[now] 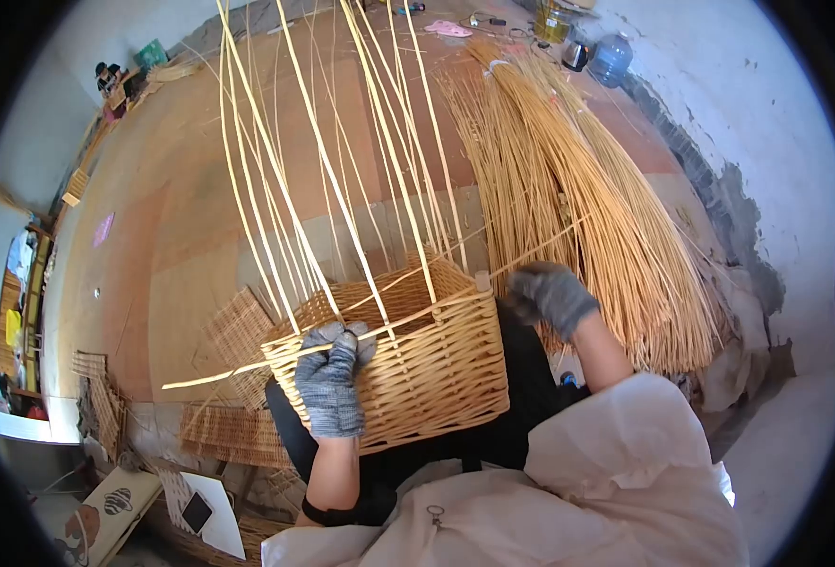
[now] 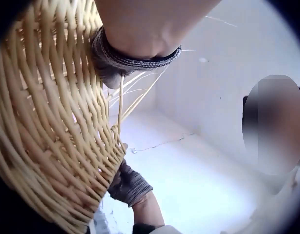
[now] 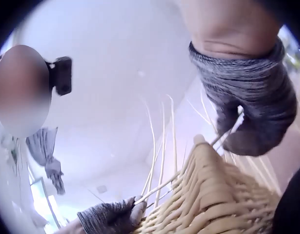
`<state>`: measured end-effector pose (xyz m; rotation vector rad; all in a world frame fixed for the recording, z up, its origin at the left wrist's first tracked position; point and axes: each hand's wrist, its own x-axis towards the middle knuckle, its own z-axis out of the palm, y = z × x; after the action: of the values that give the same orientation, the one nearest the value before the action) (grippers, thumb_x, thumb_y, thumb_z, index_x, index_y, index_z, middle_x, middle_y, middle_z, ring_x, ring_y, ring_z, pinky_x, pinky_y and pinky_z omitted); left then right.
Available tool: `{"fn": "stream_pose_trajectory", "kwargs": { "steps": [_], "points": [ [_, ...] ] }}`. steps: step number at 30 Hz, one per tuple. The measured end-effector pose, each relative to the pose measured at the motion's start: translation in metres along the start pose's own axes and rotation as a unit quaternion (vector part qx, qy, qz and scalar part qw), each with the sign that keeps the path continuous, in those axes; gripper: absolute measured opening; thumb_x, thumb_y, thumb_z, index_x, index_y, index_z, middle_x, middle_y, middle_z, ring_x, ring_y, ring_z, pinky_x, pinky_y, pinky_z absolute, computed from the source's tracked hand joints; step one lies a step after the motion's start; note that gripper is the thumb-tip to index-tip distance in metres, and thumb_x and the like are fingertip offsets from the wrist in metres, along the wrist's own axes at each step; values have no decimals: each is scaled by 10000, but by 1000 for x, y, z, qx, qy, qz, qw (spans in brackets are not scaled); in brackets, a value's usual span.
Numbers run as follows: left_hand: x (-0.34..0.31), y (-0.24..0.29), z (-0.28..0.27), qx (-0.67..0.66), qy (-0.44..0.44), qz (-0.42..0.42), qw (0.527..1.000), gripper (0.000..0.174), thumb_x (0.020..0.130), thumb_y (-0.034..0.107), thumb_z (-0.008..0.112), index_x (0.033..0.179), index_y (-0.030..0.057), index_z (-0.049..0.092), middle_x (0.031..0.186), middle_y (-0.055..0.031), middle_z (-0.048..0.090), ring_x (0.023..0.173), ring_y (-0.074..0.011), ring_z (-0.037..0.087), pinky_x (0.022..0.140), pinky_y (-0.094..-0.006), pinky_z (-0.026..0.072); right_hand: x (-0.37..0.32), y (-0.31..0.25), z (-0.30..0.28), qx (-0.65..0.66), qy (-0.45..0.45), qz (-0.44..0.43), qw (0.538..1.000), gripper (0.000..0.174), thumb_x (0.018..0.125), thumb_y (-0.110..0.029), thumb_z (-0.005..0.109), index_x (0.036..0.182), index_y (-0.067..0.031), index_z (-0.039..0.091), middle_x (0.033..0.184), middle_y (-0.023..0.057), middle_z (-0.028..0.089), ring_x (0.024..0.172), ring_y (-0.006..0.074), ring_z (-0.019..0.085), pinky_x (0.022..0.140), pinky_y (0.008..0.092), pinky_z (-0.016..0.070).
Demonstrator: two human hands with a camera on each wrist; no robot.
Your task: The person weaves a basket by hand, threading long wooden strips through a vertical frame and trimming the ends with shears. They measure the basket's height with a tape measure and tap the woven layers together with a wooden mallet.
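A rectangular wicker basket [image 1: 446, 378] rests on the person's lap, with tall upright stakes [image 1: 318, 132] rising from its walls. The left hand [image 1: 330, 383], in a grey knit glove, grips the front rim near the left corner. Its thumb and fingers pinch a pale willow rod [image 1: 219, 376] that runs along the rim. Beyond the basket's right corner, the gloved right hand [image 1: 551, 295] is slightly blurred. In the right wrist view, a thin rod [image 3: 232, 127] passes from the basket corner between the right thumb and fingers.
A large bundle of loose willow rods [image 1: 578, 198] lies to the right. Woven panels [image 1: 233, 435] are on the floor at left. A phone [image 1: 196, 511] lies on white paper at lower left. Against the far right wall stand a water jug [image 1: 612, 61] and a kettle [image 1: 576, 57].
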<state>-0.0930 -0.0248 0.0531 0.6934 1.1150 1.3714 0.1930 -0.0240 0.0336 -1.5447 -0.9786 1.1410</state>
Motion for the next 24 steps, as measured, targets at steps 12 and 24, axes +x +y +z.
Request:
{"fn": "stream_pose_trajectory", "kwargs": {
  "steps": [12,24],
  "points": [
    [39,42,7,156,-110,-27,981,51,805,-37,550,855,-28,550,769,-112,594,648,-145,578,578,-249,511,8,-83,102,-379,-197,87,900,343,799,-216,612,1008,19,476,928,207,590,751,251,613,650,365,511],
    [97,37,115,302,-373,-88,873,215,759,-20,576,972,-55,570,830,-78,618,727,-139,587,626,-232,500,-23,-39,111,-445,-28,-130,885,344,872,-329,440,1037,-27,445,725,175,597,738,261,592,794,385,436]
  ]
}}
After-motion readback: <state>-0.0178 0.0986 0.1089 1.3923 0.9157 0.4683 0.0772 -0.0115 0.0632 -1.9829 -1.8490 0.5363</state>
